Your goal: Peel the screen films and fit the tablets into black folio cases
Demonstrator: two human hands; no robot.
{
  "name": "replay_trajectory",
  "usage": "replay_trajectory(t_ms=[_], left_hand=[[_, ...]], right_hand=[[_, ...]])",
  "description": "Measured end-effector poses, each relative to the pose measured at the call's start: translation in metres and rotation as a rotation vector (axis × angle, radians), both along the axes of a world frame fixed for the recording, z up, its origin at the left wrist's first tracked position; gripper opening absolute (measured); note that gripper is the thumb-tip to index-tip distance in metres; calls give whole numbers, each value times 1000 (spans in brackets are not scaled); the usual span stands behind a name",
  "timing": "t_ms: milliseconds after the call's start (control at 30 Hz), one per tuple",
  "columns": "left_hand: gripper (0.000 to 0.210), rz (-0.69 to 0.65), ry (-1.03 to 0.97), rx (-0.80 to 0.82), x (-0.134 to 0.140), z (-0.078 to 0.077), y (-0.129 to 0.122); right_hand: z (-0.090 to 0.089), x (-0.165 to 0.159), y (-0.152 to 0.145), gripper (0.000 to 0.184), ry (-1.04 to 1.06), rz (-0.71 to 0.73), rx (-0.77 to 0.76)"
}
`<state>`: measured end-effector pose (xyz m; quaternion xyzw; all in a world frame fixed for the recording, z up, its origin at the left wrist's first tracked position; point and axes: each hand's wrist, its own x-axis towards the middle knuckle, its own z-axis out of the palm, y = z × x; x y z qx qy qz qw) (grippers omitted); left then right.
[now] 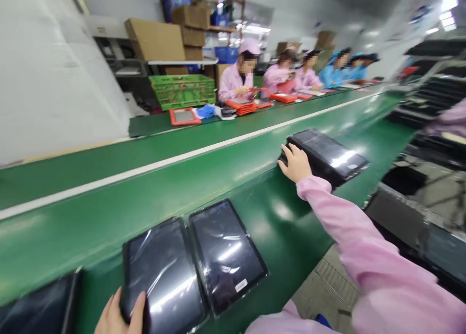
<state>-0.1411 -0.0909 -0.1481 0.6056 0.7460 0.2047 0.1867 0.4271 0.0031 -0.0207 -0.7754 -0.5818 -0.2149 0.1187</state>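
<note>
My left hand (120, 317) is at the lower left corner of a black tablet in clear wrapping (163, 275), thumb and fingers around that corner. Right beside it lies another wrapped tablet (227, 256) with a small white label. Farther along, my right hand (296, 164) rests its spread fingers against the near-left end of a thick stack of wrapped tablets (327, 154). The undersides of that stack and part of my left hand are hidden. At the bottom left edge, more dark tablets (40, 305) are partly cut off.
The green conveyor bench (280, 242) runs away to the right, with a white strip (204, 149) along it. Co-workers in pink and blue sit across, near red-cased tablets (242, 105). A green crate (184, 90) stands behind. Racks of dark tablets (396, 215) stand at right.
</note>
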Motion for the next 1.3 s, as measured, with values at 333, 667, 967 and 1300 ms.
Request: replay_trajectory(t_ms=[333, 667, 967, 1300], left_hand=[[70, 185, -376, -2, 20, 0, -45], [65, 64, -363, 6, 13, -6, -69], [80, -172, -296, -264, -20, 20, -71], [81, -178, -321, -318, -23, 20, -66]], right_hand=[[-84, -214, 19, 58, 199, 746, -272], [-97, -338, 65, 22, 395, 889, -321], [-70, -342, 32, 14, 644, 1050, -462], [-60, -258, 45, 53, 1613, 876, -620]])
